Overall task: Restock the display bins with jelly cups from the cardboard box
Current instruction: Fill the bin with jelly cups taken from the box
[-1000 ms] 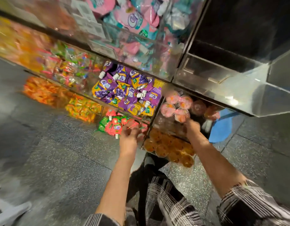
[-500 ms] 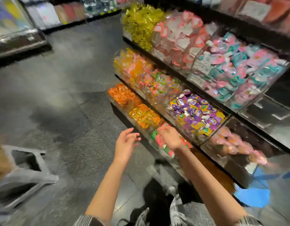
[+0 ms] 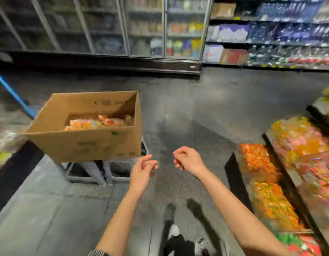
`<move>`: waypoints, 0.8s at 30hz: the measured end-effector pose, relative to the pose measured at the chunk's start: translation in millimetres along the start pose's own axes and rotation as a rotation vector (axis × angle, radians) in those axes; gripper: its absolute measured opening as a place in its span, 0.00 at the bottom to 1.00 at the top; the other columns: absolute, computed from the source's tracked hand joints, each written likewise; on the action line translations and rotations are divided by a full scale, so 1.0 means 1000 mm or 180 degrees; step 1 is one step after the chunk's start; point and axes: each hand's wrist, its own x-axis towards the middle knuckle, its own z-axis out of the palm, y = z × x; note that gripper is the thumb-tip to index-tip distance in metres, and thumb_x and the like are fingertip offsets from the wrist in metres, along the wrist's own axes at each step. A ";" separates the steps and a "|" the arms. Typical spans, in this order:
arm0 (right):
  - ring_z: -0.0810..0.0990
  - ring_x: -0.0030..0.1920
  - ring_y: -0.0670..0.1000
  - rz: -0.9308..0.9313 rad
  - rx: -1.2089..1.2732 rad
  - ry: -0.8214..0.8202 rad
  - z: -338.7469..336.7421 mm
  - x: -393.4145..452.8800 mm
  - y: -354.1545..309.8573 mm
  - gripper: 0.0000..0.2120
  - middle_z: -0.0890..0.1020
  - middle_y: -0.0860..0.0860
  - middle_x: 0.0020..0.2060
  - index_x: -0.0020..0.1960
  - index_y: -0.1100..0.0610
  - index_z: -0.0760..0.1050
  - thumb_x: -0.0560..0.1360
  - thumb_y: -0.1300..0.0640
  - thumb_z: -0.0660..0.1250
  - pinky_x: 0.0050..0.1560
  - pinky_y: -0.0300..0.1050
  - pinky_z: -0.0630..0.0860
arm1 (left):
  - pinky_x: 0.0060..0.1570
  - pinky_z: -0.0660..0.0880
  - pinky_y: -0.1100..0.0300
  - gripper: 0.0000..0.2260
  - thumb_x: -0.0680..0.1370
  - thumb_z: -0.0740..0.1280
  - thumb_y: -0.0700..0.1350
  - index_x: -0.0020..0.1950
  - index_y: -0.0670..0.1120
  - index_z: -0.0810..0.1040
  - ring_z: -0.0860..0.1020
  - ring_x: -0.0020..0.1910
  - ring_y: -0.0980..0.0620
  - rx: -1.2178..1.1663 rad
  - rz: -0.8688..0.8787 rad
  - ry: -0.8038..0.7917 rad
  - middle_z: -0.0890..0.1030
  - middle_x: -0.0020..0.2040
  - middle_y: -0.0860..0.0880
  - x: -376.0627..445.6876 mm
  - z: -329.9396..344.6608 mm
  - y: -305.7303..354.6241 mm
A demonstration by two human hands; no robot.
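An open cardboard box (image 3: 82, 143) stands at the left on a grey step stool (image 3: 97, 172), with a blurred heap of jelly cups (image 3: 97, 122) inside. My left hand (image 3: 143, 169) hovers just right of the box's near corner, fingers loosely curled and holding nothing. My right hand (image 3: 188, 159) hangs beside it over the floor, fingers loosely curled, also holding nothing. The display bins (image 3: 267, 183) with orange and mixed sweets run along the right edge. The bin with pink jelly cups is out of view.
Dark speckled floor (image 3: 178, 111) lies between the box and the bins. Glass-door coolers (image 3: 145, 28) and stocked shelves (image 3: 270, 34) line the far wall. A blue pole (image 3: 14, 93) leans at the left. My shoe (image 3: 173, 230) shows at the bottom.
My view has swung left from the display bins to the cardboard box. Both hands have come away from the bins and now hang over the floor near the box.
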 end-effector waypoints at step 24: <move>0.80 0.50 0.53 0.0030 -0.1650 -0.1193 0.261 0.379 -0.149 0.04 0.80 0.49 0.45 0.43 0.52 0.75 0.76 0.59 0.67 0.51 0.46 0.78 | 0.54 0.71 0.67 0.10 0.78 0.64 0.37 0.60 0.42 0.77 0.75 0.55 0.51 0.1595 -0.0483 0.1530 0.77 0.55 0.47 0.320 -0.274 0.044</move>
